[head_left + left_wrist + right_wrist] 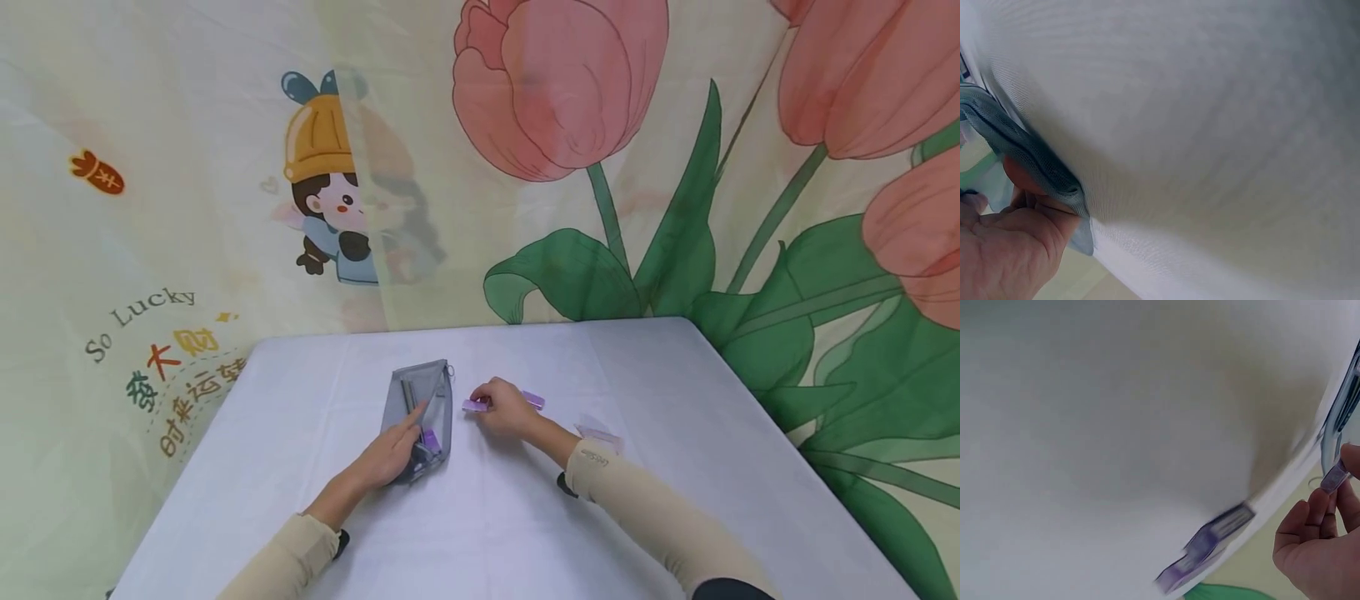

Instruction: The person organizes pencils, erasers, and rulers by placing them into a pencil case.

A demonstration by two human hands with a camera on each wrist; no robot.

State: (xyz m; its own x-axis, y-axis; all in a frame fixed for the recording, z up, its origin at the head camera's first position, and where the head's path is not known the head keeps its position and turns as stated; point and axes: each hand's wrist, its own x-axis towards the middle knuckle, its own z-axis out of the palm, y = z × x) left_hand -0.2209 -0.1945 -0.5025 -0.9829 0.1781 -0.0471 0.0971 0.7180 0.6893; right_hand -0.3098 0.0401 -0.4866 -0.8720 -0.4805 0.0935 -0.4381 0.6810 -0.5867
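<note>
A grey see-through zip pouch (396, 398) lies on the table with dark pen-like sticks (408, 396) and a purple piece (431, 440) inside. My left hand (392, 457) is at its near part, index finger stretched over it. In the left wrist view this hand (1016, 250) grips the pouch's zipped edge (1029, 150). Just right of the pouch, my right hand (506, 408) pinches a small purple block (474, 406). The right wrist view shows that block (1335, 477) between thumb and fingertips, close to the pouch.
Behind the right hand lies another purple block (534, 400), which the right wrist view shows blurred. A crumpled clear wrapper (600, 437) is near the right wrist. A white cloth covers the table (637, 358), and a printed curtain (420, 125) hangs behind it.
</note>
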